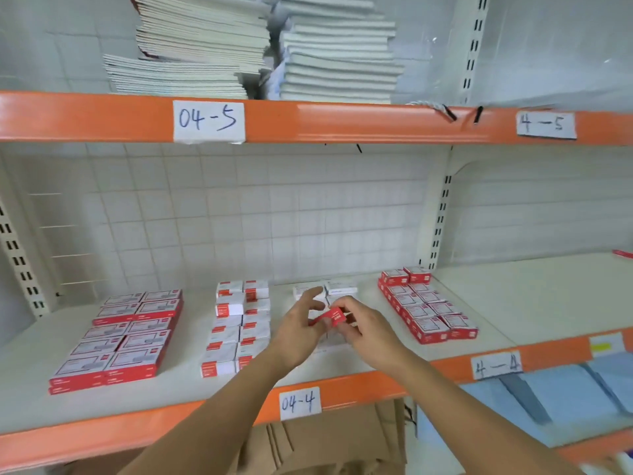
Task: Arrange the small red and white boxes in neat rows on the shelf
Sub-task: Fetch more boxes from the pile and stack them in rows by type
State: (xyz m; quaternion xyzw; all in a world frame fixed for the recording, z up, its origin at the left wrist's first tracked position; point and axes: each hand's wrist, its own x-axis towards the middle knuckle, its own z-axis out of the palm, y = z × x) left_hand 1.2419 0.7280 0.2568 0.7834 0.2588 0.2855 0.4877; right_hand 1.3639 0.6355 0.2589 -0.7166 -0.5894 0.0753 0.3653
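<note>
- Small red and white box (335, 316) sits between both our hands, held up just above the shelf (513, 303), in front of the white-topped rows at mid shelf; we judge it's on its way into that group.
- Right hand (363, 325): fingers curled, pinching the box at its right end, red face toward us; likely gripped by the end so the label side can be checked and turned before setting down.
- Left hand (301, 329): fingers spread and mostly straight, index raised; fingertips near or touching the box's left edge. We can't tell if it actually grips; looks like steadying or guiding only.
- Middle white-topped boxes (339, 287) lie right behind the hands, partly hidden, so we can't see the free slot.
- Two-column row of red and white boxes (239, 323) to the left runs front to back, edges touching, red ends facing front; reads as the pattern we should match.
- Flat red-rimmed packs (120, 337) far left are stacked in two columns; a tidy red block (426, 306) sits right of the hands, angled a bit.
- Label 04-4 (300, 402) marks this shelf's orange edge (102, 430).
- Next, as we judge: lower the box flush against its neighbours, same face up. Risk: nudging the rows already squared.
</note>
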